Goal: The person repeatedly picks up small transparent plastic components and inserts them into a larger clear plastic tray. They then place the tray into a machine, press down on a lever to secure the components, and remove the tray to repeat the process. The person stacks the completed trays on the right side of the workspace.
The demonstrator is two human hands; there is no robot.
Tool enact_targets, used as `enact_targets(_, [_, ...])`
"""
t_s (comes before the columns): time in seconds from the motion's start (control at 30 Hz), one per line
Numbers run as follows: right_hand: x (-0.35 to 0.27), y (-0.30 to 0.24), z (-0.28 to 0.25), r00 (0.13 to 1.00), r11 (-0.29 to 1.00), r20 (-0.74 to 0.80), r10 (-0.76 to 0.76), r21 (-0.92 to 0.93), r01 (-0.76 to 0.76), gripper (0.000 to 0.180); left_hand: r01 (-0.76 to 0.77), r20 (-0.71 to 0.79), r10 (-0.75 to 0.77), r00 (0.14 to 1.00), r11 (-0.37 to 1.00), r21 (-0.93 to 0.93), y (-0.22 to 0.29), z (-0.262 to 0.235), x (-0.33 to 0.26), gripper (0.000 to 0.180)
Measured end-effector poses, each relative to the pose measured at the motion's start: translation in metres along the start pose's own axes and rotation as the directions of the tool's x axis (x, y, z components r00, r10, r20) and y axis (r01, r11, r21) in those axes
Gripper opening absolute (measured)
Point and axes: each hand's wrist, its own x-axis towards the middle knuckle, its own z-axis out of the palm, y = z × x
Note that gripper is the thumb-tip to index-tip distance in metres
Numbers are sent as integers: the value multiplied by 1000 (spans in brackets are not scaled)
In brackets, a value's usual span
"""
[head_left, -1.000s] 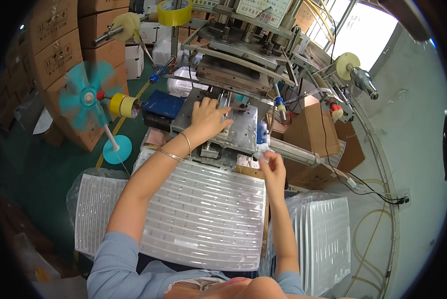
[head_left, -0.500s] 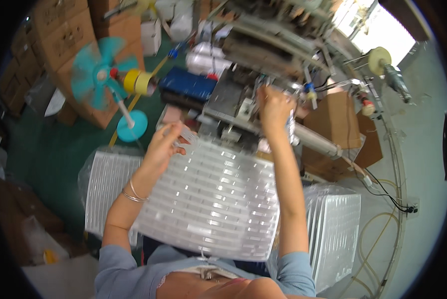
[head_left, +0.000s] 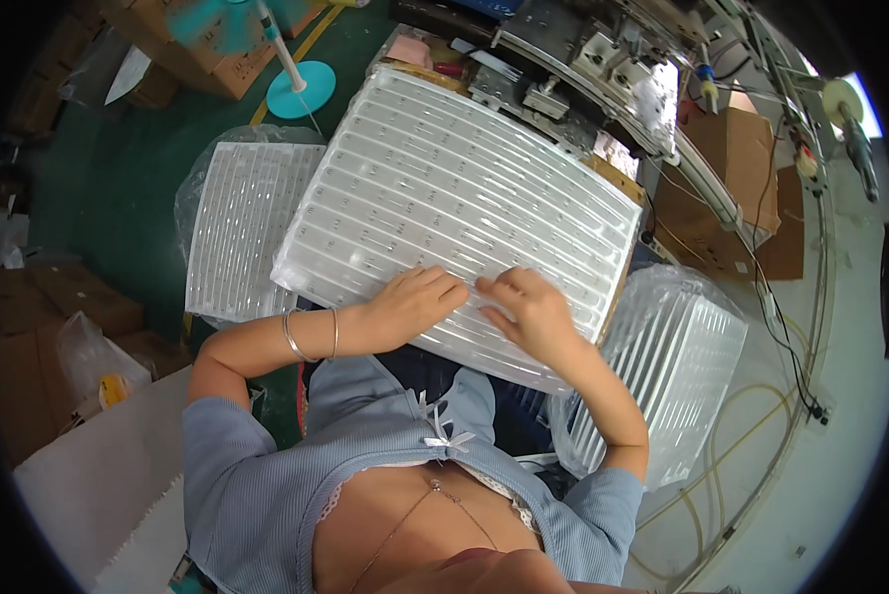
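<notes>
A large white tray [head_left: 444, 198] with raised ribs and rows of small clear pieces lies tilted in front of me. My left hand [head_left: 419, 305] rests over its near part, palm down, with the fingers curled together. Whatever may be under those fingertips is hidden. Just to the right, my right hand [head_left: 528, 309] touches the same part of the tray. Its thumb and forefinger stand apart with a gap between them, and I see nothing held there.
A ribbed tray in clear wrap [head_left: 251, 228] lies at the left, and a wrapped stack of trays [head_left: 667, 371] at the right. Beyond the big tray stands a metal machine [head_left: 553, 74]. A turquoise fan [head_left: 301, 89] and cardboard boxes [head_left: 211, 64] occupy the far left.
Both hands have come back toward me, the right from the machine, the left from the tray's far left corner. Clear pieces seen in the left hand no longer show. The view has tilted down.
</notes>
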Motion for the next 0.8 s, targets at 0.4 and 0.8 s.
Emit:
enact_targets(0.4, [-21, 7, 18, 994, 993, -49, 97, 76, -93, 29, 33, -7, -32, 999, 986, 165, 1, -16, 0, 20])
enact_targets(0.8, [-11, 67, -71, 743, 806, -401, 536, 507, -307, 12, -64, 173, 31, 984, 980, 190, -3, 1, 25, 25])
